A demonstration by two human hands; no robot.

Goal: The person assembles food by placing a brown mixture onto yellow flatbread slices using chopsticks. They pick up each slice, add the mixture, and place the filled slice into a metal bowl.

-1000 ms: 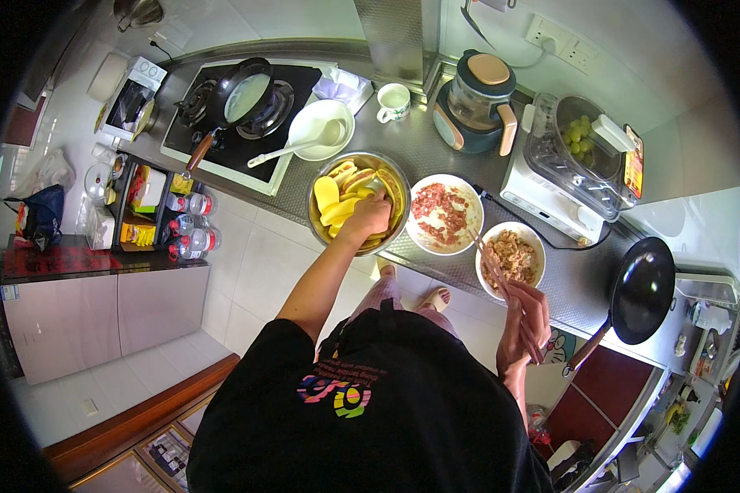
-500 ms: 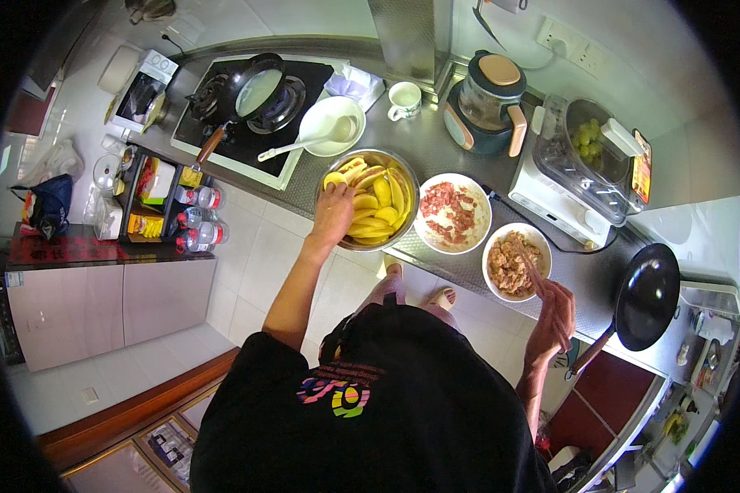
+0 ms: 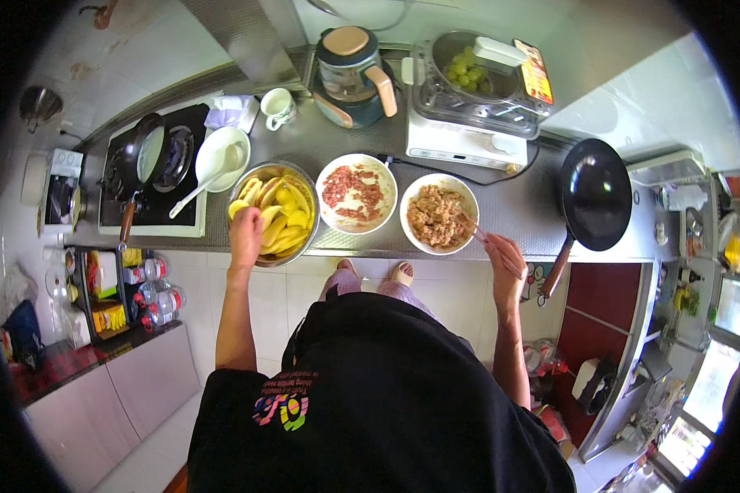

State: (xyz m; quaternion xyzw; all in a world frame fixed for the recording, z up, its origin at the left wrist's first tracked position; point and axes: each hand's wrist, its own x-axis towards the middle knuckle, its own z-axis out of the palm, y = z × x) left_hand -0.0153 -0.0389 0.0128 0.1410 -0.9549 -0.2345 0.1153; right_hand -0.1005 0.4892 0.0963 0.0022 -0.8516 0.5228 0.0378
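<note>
A metal bowl [image 3: 303, 246] holds many yellow slices [image 3: 286, 238], some paired or split. At its near left side, my left hand [image 3: 246, 234] has its fingers closed on a yellow slice, partly hidden by the fingers. My right hand [image 3: 507, 267] grips a pair of chopsticks [image 3: 474, 229], whose tips reach into the seasoned minced filling [image 3: 437, 215]. That filling sits in a white bowl [image 3: 410, 233] near the counter's front edge. Between the two bowls stands another white bowl [image 3: 324, 215] with reddish chopped meat [image 3: 355, 193] and pale liquid or paste.
Left lies a gas stove [image 3: 152, 215] with a dark pan [image 3: 150, 156], beside a white bowl and ladle [image 3: 214, 175]. Behind are a mug [image 3: 279, 108], a blender-like jug [image 3: 349, 78] and a white appliance [image 3: 469, 141] holding green grapes. A black wok [image 3: 598, 195] rests at right.
The view has swung right, so the counter things appear further left. My left hand has drawn to the metal bowl's near left edge; the chopsticks stay in the minced filling.
</note>
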